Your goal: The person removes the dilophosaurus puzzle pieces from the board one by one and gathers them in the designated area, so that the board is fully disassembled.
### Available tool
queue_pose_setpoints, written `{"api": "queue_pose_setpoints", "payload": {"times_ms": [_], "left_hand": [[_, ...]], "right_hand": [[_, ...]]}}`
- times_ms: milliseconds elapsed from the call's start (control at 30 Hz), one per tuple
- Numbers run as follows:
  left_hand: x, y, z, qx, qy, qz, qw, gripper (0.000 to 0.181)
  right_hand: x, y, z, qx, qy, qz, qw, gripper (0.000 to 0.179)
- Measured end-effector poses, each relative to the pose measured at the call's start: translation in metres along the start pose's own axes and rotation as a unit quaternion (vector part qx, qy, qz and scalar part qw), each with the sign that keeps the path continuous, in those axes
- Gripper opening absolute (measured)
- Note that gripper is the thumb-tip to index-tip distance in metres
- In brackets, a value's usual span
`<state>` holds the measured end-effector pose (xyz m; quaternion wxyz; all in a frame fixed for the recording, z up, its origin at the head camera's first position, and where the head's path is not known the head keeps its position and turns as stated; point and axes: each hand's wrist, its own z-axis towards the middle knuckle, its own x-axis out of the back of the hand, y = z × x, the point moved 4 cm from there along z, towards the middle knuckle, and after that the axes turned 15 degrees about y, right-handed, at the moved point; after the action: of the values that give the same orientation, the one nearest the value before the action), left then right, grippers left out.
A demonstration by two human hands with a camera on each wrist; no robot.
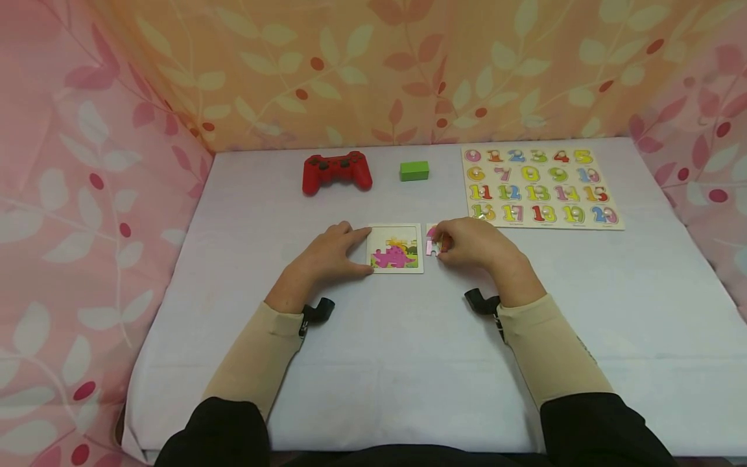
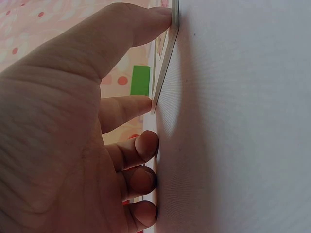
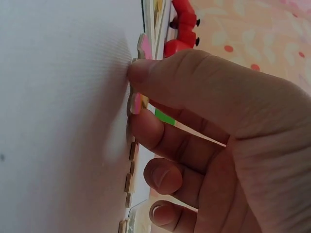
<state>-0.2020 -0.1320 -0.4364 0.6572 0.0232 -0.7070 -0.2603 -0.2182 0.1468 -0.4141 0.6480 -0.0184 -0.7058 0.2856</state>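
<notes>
In the middle of the table lies a small square jigsaw puzzle board (image 1: pixel 394 229), its lower part filled with pieces that show a pink dinosaur. My left hand (image 1: pixel 332 255) is at its left side, index fingertip at the far corner and thumb on the near corner. Both digits are extended, while the other fingers (image 2: pixel 141 180) bend loosely beside the board. Just right of the board, my right hand (image 1: pixel 474 242) pinches a pink jigsaw piece (image 3: pixel 136 103) between thumb and forefinger, close over the cloth. In the right wrist view, more notched pieces (image 3: pixel 129 183) lie below the fingers.
Beyond the board are a red game controller (image 1: pixel 337 172) and a green block (image 1: pixel 414 171). At the back right lies a number puzzle board (image 1: pixel 543 187). White cloth (image 1: pixel 385 363) covers the table, and patterned curtains (image 1: pixel 362 71) surround its back and sides.
</notes>
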Motion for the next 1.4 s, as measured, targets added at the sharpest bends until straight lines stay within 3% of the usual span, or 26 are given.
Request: {"api": "queue_pose_setpoints", "payload": {"times_ms": [333, 633, 833, 1067, 1400], "left_hand": [[0.000, 0.001, 0.000, 0.001, -0.001, -0.005, 1.0000, 0.090], [-0.001, 0.001, 0.001, 0.000, -0.001, -0.009, 1.0000, 0.090], [-0.002, 0.000, 0.001, 0.003, -0.001, -0.005, 1.0000, 0.090], [0.000, 0.002, -0.001, 0.005, 0.002, -0.011, 0.9999, 0.089], [0.001, 0.000, -0.001, 0.005, -0.001, -0.011, 0.9999, 0.089]], "right_hand": [[0.002, 0.000, -0.002, -0.005, -0.007, -0.004, 1.0000, 0.029], [0.033, -0.015, -0.014, -0.035, 0.020, -0.002, 0.9992, 0.035], [0.053, -0.030, -0.022, 0.010, 0.062, -0.017, 0.9979, 0.038], [0.062, -0.055, -0.028, 0.082, 0.114, -0.021, 0.9899, 0.035], [0.047, -0.088, -0.019, 0.131, 0.107, -0.028, 0.9852, 0.039]]}}
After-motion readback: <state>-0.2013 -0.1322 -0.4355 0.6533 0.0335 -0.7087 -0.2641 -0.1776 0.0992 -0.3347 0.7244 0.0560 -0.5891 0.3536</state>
